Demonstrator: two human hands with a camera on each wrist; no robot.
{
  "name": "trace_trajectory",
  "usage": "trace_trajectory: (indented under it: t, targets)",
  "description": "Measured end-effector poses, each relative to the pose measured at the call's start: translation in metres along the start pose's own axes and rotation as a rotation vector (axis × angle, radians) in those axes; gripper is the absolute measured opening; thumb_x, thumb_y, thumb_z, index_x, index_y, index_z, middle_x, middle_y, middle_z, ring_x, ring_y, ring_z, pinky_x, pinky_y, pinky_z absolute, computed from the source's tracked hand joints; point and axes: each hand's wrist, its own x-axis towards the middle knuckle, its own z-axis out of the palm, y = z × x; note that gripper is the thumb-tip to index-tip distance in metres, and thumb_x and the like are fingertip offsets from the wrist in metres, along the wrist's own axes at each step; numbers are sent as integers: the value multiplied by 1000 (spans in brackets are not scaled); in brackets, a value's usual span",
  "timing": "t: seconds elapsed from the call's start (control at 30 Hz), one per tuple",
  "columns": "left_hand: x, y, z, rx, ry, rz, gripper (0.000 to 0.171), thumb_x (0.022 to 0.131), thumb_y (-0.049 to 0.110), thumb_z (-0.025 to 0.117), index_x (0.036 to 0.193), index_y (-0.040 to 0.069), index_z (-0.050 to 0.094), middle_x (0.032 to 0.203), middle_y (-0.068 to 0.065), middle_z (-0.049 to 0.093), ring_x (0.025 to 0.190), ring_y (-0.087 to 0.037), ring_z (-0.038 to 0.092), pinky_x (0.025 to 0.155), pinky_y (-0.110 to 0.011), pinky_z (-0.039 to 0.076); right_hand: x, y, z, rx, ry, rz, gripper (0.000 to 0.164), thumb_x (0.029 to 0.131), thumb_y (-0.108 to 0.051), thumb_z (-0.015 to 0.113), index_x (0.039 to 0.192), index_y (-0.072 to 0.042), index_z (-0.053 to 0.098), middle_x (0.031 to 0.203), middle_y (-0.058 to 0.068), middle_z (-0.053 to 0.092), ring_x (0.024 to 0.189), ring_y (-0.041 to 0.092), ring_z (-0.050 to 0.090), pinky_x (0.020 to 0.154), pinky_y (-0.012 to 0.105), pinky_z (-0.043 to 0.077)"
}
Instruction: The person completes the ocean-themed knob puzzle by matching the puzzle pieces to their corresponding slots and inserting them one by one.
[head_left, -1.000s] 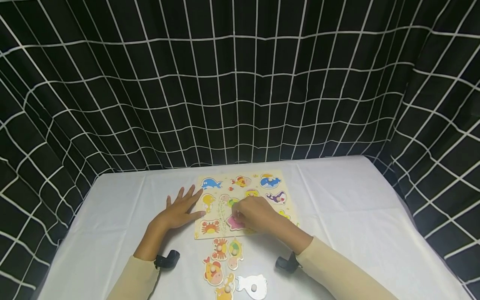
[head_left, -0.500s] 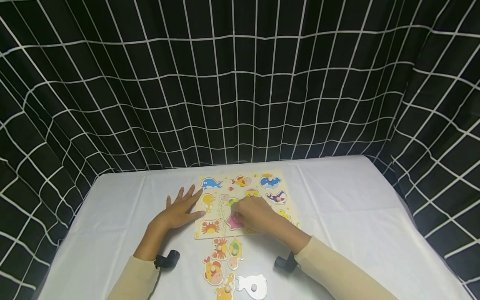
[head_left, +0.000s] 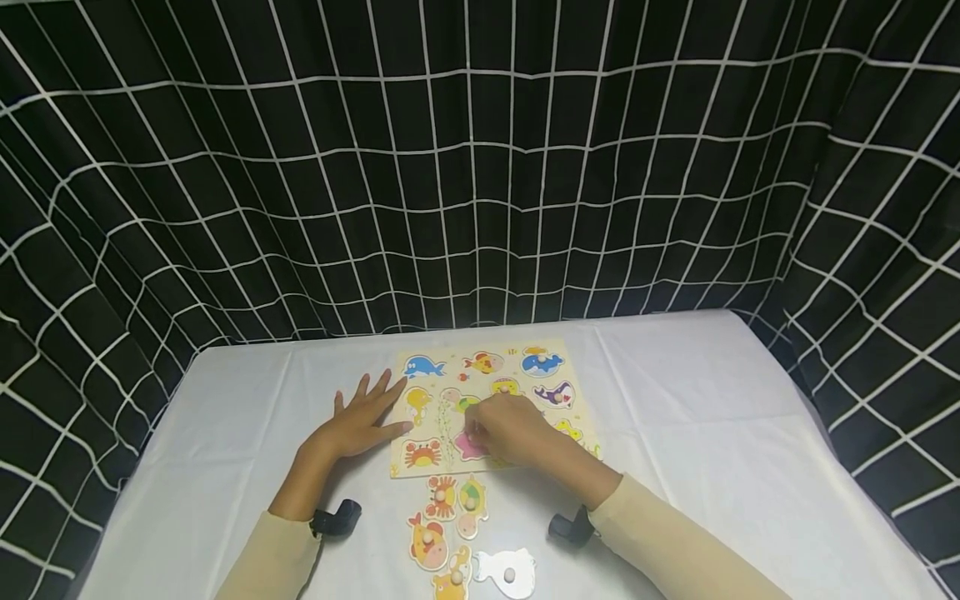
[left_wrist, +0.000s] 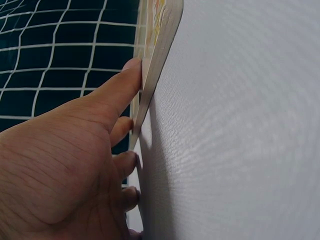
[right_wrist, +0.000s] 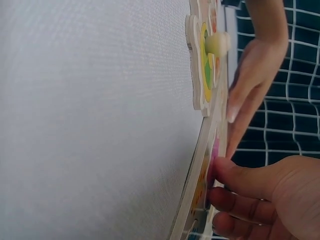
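Observation:
A wooden peg puzzle board (head_left: 442, 347) with sea-animal pictures lies on the white-covered table. My left hand (head_left: 360, 425) rests flat at its left edge, fingers spread and thumb on the board. Over the lower middle of the board, my right hand (head_left: 510, 429) pinches a pink puzzle piece (head_left: 467, 447) with thumb and fingertips; its knob is hidden. In the right wrist view the thumb (right_wrist: 227, 167) touches the pink piece. Whether that piece sits fully in its recess, I cannot tell. Knobbed pieces on the board include a blue whale (head_left: 536, 367) and a purple whale (head_left: 551, 393).
Loose knobbed pieces lie in front of the board: a crab (head_left: 435, 507), a turtle (head_left: 467, 523), a fish (head_left: 418, 546), a yellow-orange piece (head_left: 448, 592) and a pale fish-shaped one (head_left: 521, 562). A black curtain (head_left: 487, 183) with white grid lines surrounds the table (head_left: 675, 400).

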Motion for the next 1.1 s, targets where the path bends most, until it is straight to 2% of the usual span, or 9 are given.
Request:
trace_trajectory:
  t: [0.27, 0.33, 0.47, 0.7, 0.83, 0.93, 1.1]
  targets:
    - [1, 0, 3, -1, -7, 0, 81, 96, 54, 60, 161, 18, 30, 168, -15, 14, 154, -44, 0, 114, -74, -5, -11, -1, -1, -16, 44, -28, 5, 91, -15, 74, 90, -20, 76, 80, -8, 70, 67, 10, 56, 65, 29, 47]
    - [1, 0, 4, 0, -9, 0, 81, 96, 54, 60, 161, 18, 29, 168, -15, 14, 154, -44, 0, 114, -74, -6, -16, -2, -3, 0, 64, -30, 4, 90, -15, 76, 93, -18, 77, 82, -7, 72, 69, 11, 60, 65, 29, 50]
    - [3, -1, 4, 8, -2, 4, 80, 97, 54, 60, 162, 19, 29, 169, -14, 13, 154, -44, 0, 114, -74, -6, -28, -7, -9, 73, 82, -26, 13, 85, -12, 80, 96, -18, 78, 85, -8, 73, 75, 9, 63, 70, 29, 52]
    - [2, -1, 1, 15, 0, 1, 79, 97, 53, 59, 161, 19, 29, 169, -15, 14, 154, -44, 1, 114, -74, -5, -48, -21, -18, 169, 22, -74, 19, 86, -15, 78, 105, -16, 78, 87, -9, 73, 75, 5, 60, 75, 28, 53]
    - [2, -1, 1, 10, -6, 2, 79, 97, 54, 59, 162, 18, 29, 169, -15, 13, 154, -45, 0, 114, -74, -5, -55, -26, -17, 168, -22, -132, 15, 87, -17, 78, 102, -18, 78, 88, -12, 73, 77, 3, 62, 76, 27, 53]
    - [2, -1, 2, 17, -2, 3, 80, 97, 55, 58, 162, 19, 28, 169, -15, 13, 154, -45, 1, 114, -74, -5, -57, -26, -14, 171, -38, -170, 12, 87, -16, 77, 98, -20, 79, 90, -13, 74, 84, 4, 66, 79, 28, 54]
    - [3, -2, 2, -1, -4, 8, 80, 97, 54, 59, 162, 18, 29, 169, -15, 13, 154, -45, 0, 114, -74, -6, -58, -27, -10, 166, -72, -205, 12, 87, -16, 75, 95, -24, 79, 91, -18, 72, 90, 2, 67, 83, 27, 54]
